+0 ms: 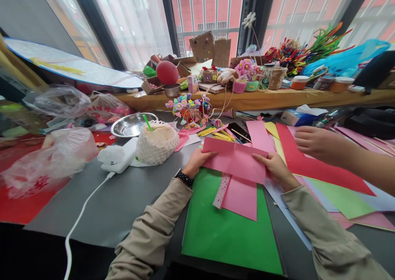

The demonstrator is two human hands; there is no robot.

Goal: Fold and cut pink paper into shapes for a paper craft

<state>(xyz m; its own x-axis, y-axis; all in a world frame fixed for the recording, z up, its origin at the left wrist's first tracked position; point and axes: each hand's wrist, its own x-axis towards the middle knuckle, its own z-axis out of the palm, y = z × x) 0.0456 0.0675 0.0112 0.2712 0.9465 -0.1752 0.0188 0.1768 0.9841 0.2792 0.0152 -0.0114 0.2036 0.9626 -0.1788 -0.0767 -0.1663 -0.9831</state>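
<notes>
Between my two hands a sheet of pink paper [237,160] is held up, with a crease down its middle. My left hand [197,160] pinches its left end, thumb on top. The right end is gripped by my right hand [276,169], the thumb lying over the paper. Beneath it, a second pink paper piece [242,199] and a pink patterned ruler [221,191] lie on a green sheet [228,239]. The held sheet covers their upper parts.
Another person's hand [317,144] reaches in from the right over red paper [327,173]. Left of me stand a coconut in a foam net [157,148], a metal bowl [123,127] and a white corded device [119,158]. Craft flowers [188,111] are behind.
</notes>
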